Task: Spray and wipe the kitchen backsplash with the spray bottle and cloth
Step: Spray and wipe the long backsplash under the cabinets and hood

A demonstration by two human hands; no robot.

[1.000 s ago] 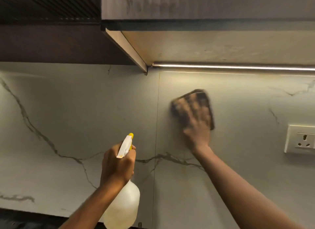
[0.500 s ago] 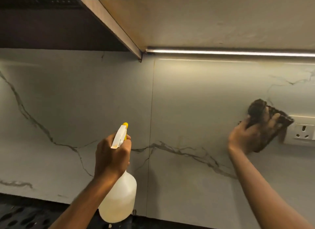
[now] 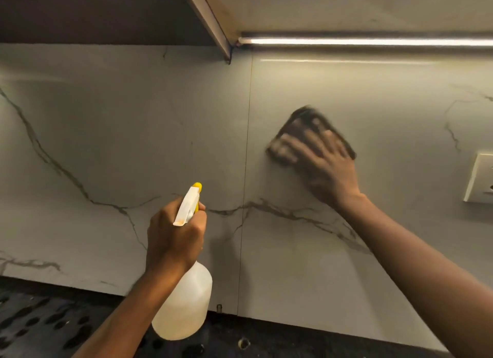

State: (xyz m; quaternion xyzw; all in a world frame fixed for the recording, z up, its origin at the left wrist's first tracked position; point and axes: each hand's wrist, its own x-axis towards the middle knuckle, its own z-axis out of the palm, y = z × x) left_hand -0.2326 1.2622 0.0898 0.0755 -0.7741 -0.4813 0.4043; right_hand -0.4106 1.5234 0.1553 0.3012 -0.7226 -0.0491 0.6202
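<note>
Right of centre, the right grip (image 3: 324, 165) lies flat, fingers spread, pressing the blurred cloth (image 3: 306, 116) against the backsplash (image 3: 133, 131). Lower centre, the left grip (image 3: 173, 237) clasps the bottle (image 3: 186, 309) by its neck, above the dark worktop (image 3: 40, 325). At the right edge sits a socket (image 3: 480, 176).
</note>
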